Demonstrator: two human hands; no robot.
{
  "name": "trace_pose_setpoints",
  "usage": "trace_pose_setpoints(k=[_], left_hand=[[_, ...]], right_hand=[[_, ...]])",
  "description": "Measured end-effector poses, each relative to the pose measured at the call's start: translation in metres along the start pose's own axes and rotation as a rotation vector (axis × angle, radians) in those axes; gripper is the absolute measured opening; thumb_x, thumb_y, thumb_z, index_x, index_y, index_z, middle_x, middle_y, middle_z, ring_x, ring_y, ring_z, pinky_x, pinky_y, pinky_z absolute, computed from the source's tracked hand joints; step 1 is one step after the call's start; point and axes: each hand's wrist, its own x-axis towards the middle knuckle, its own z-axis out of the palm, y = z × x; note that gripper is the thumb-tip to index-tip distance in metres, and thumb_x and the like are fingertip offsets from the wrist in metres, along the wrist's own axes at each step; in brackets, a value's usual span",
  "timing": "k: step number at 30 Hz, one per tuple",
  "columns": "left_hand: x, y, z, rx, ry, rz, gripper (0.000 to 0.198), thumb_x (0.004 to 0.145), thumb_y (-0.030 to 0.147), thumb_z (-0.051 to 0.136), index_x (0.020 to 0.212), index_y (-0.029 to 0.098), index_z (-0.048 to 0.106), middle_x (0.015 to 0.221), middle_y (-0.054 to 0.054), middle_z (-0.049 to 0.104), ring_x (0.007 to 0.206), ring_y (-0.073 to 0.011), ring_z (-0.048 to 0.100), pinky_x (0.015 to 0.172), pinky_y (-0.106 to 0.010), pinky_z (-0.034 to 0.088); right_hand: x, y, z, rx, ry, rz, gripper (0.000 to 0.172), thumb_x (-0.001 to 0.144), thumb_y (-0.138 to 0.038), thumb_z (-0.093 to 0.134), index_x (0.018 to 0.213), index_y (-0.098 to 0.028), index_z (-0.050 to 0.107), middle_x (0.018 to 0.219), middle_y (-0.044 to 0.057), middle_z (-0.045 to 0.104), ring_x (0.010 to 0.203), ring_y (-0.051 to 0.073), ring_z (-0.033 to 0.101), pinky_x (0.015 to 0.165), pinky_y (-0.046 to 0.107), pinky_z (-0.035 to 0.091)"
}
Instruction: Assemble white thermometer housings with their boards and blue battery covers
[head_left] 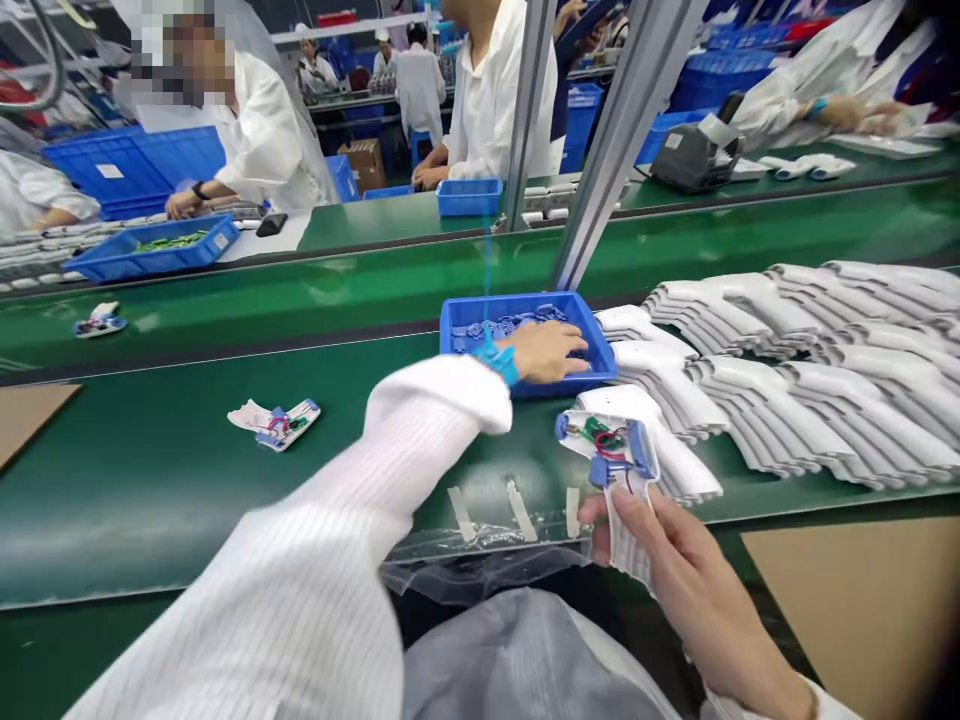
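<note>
My left hand, with a blue band at the wrist, reaches into a blue bin of small blue plastic parts. Its fingers are apart and point down among the parts; the tips are partly hidden. In my right hand is a white gun-shaped housing half, gripped by its handle with the inside facing up. Blue pieces, a green circuit board and red wires sit in it. Close beyond that hand are rows of stacked white housing shells.
Another part-filled housing lies to the left on the green work surface. A similar one is farther back. Tape strips stick near the front edge. A metal post rises behind the bin. Co-workers in white sit across the line.
</note>
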Motion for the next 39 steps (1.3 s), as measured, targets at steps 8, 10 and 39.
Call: trace_pose_setpoints(k=[8,10,39], left_hand=[[0.017,-0.066,-0.01,0.092,-0.282,-0.105,0.044,0.088,0.051,0.066,0.123,0.025,0.071,0.133,-0.013,0.065,0.125,-0.0366,0.057,0.104,-0.051,0.044],[-0.007,-0.073,-0.014,0.041,-0.258,-0.113,0.049,0.092,0.051,0.062,0.132,0.023,0.065,0.141,-0.012,0.061,0.129,-0.0351,0.055,0.107,-0.052,0.043],[-0.216,0.054,0.066,-0.72,0.437,-0.607,0.023,0.101,0.042,0.052,0.114,0.025,0.062,0.104,-0.006,0.069,0.092,-0.0259,0.063,0.08,-0.038,0.046]], right_hand=[[0.03,0.016,0.011,0.011,-0.137,0.0,0.045,0.098,-0.063,0.044,0.1,-0.024,0.067,0.07,0.001,0.062,0.068,0.019,0.059,0.067,0.03,0.046],[0.038,0.016,0.012,0.013,-0.168,0.01,0.045,0.098,-0.062,0.044,0.103,-0.024,0.067,0.069,0.0,0.062,0.065,0.017,0.057,0.065,0.03,0.045],[0.043,-0.077,0.053,-0.931,0.238,-0.978,0.028,0.105,-0.035,0.04,0.089,-0.025,0.06,0.084,0.004,0.07,0.075,0.022,0.061,0.073,0.041,0.036]])
